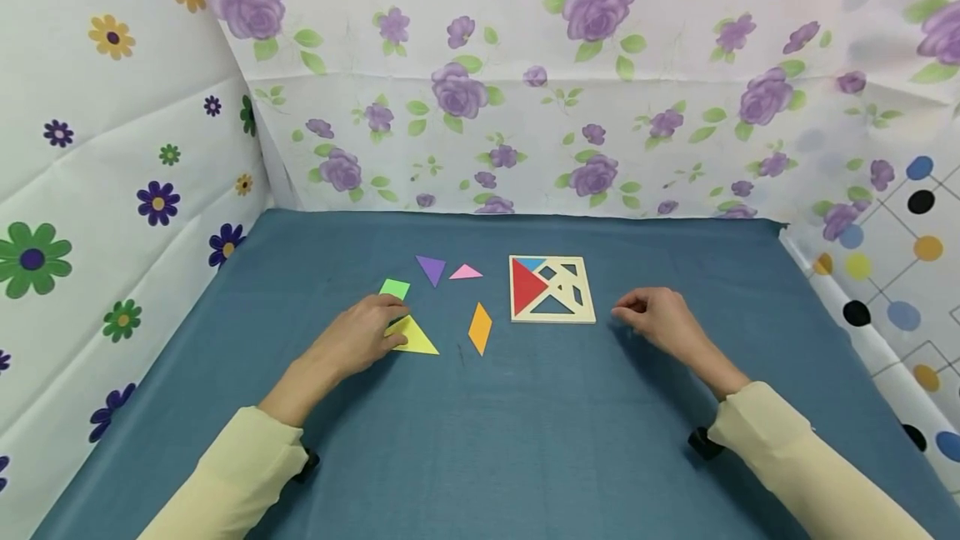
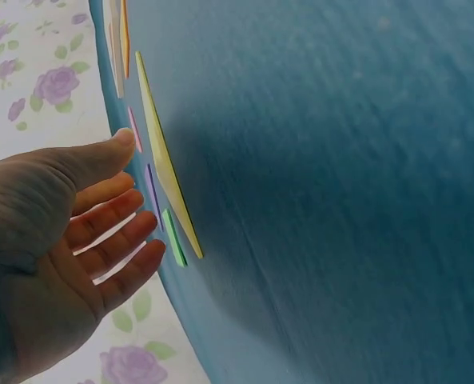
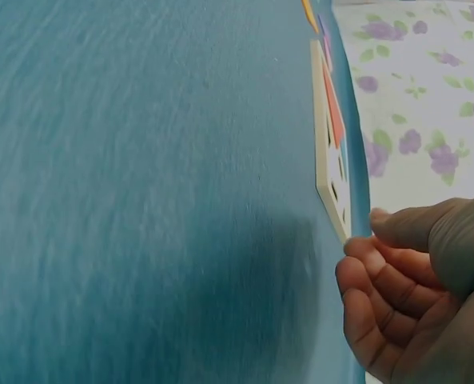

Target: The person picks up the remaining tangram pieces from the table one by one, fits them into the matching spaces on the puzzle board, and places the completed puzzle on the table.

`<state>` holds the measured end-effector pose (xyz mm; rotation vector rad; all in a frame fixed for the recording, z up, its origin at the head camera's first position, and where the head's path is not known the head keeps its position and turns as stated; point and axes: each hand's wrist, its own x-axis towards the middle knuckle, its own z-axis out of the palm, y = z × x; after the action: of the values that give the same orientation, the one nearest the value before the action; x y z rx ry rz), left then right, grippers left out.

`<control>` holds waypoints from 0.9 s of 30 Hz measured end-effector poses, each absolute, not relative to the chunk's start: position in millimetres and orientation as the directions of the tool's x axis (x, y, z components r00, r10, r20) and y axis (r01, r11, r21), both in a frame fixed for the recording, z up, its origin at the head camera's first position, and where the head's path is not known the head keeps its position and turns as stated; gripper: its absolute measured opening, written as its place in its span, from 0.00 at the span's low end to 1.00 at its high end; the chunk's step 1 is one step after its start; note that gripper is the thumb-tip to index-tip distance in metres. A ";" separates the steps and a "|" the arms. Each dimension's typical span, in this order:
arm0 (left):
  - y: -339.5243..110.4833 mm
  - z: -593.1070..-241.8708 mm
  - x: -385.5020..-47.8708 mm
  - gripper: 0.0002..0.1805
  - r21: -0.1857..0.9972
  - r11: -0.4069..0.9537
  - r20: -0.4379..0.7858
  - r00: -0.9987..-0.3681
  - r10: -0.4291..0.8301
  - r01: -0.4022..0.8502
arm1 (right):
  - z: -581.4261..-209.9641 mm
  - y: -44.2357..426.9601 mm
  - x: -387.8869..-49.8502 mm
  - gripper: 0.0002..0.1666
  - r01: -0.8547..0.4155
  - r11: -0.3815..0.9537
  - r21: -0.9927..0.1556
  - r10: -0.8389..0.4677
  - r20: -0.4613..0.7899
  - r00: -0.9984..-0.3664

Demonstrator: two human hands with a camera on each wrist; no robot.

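Note:
My left hand (image 1: 365, 332) hovers over a yellow triangle (image 1: 417, 338) at the left of the cluster, thumb and fingers apart. In the left wrist view the fingers look relaxed with nothing between them; whether they touch the yellow triangle (image 2: 166, 168) I cannot tell. A green piece (image 1: 395, 288) lies just beyond that hand, partly covered. To the right sits a wooden tangram board (image 1: 552, 317) holding a red triangle (image 1: 525, 287) and a blue triangle (image 1: 531, 262); its other cutouts show cloth. Beside the board's right edge, my right hand (image 1: 663, 322) hangs loosely curled, holding nothing.
Between the left hand and the board lie a purple triangle (image 1: 431, 269), a pink triangle (image 1: 467, 272) and an orange parallelogram (image 1: 480, 329). Blue cloth (image 1: 510, 440) covers the table. Flowered sheets (image 1: 525, 140) hang behind it, with patterned sheets along both sides.

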<state>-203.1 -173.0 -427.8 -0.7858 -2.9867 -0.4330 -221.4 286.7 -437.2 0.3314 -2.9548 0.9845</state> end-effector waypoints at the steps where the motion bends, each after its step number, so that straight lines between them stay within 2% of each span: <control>1: -172.2 -428.3 -203.4 0.23 0.252 0.831 0.093 -0.867 0.490 0.496 | -437.4 284.7 -221.7 0.10 -0.189 0.780 -0.597 -0.192 0.059 -0.980; 13: -163.8 -430.9 -202.8 0.32 0.227 0.849 -0.010 -0.871 0.492 0.477 | -435.9 260.8 -227.5 0.11 -0.042 0.794 -0.607 -0.114 -0.080 -0.990; 20: -160.8 -430.6 -203.8 0.30 0.215 0.850 -0.018 -0.868 0.496 0.481 | -436.8 256.2 -231.8 0.12 0.040 0.803 -0.595 -0.056 -0.143 -0.988; 27: -160.8 -430.3 -203.9 0.26 0.207 0.834 0.002 -0.853 0.522 0.511 | -440.2 256.4 -233.3 0.12 0.022 0.800 -0.600 -0.077 -0.139 -0.987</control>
<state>-203.9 -160.8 -430.3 -0.8628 -3.0604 -0.3220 -233.3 256.4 -440.2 0.0478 -3.1275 1.0463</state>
